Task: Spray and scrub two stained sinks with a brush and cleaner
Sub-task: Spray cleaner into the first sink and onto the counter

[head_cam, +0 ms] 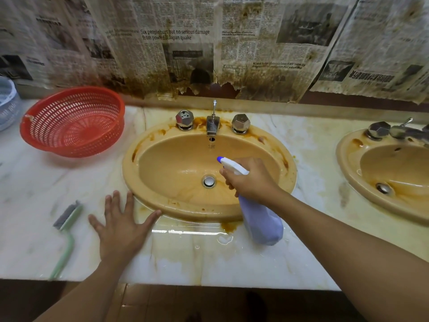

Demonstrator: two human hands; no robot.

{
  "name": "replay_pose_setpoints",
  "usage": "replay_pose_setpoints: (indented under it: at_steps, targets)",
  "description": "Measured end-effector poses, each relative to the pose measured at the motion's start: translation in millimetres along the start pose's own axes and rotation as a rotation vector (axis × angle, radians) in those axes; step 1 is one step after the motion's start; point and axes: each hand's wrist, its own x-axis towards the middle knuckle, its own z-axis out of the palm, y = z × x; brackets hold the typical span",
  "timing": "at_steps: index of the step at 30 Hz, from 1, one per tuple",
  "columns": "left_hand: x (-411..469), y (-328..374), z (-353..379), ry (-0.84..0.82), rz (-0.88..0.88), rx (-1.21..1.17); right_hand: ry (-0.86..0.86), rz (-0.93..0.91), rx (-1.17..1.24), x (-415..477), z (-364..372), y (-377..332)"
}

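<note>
Lilac plastic spray bottle point(260, 219) is hanging over the near rim of the middle sink point(185, 212), with its nozzle pointing into the bowl. Right hand point(250, 180) is gripping its white neck, fingers curling round the trigger. Bottle is looking light and stiff-walled, probably slick from the wet. The neck under the trigger head is the sensible place to be holding it.

Left hand point(120, 224) is lying flat on the counter, fingers spreading wide and holding nothing, thumb against the sink's rim. Green-handled brush point(66, 228) is lying just left of that hand, untouched. It is looking light, with stiff bristles, best taken by the thin handle.

Middle sink is showing brown stains round the rim and tap point(213, 125). Second sink point(348, 168) is sitting well to the right, also stained.

Marble counter point(209, 259) is looking wet and yellow-streaked, a puddle glinting near the front, so things may be sliding. Red basket point(72, 122) is sitting to the left. Stained newspaper point(232, 43) is covering the wall behind.
</note>
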Motion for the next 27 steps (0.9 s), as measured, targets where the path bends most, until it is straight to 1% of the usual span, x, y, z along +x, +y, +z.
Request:
replay_pose_setpoints:
  at_steps: [3,9,12,17,19,24,27]
  targets:
    - [-0.5,-0.4,-1.1,-0.003,0.005,-0.010,0.021,0.041,0.034,-4.9,5.1,-0.5]
    - [-1.7,-1.0,-0.3,-0.004,-0.001,-0.005,-0.024,-0.066,-0.085,-19.3,-10.3,9.9]
    - [-2.7,-0.4,1.3,-0.004,-0.010,0.006,0.022,-0.059,-0.028,-27.9,-14.0,8.1]
    - [-1.7,-3.3,4.7,-0.015,-0.014,0.018,0.039,0.056,0.113,-33.3,-9.1,-7.0]
    - [-1.6,-3.5,5.1,-0.015,-0.014,0.017,0.018,0.049,0.115,-32.9,-9.5,-13.2]
    - [-3.1,-3.1,4.5,-0.010,-0.008,-0.001,-0.091,-0.036,0.046,-28.8,-3.8,-32.5]
    - [-3.4,-3.7,4.0,-0.010,-0.006,0.001,-0.108,-0.059,0.030,-24.0,7.5,-44.5]
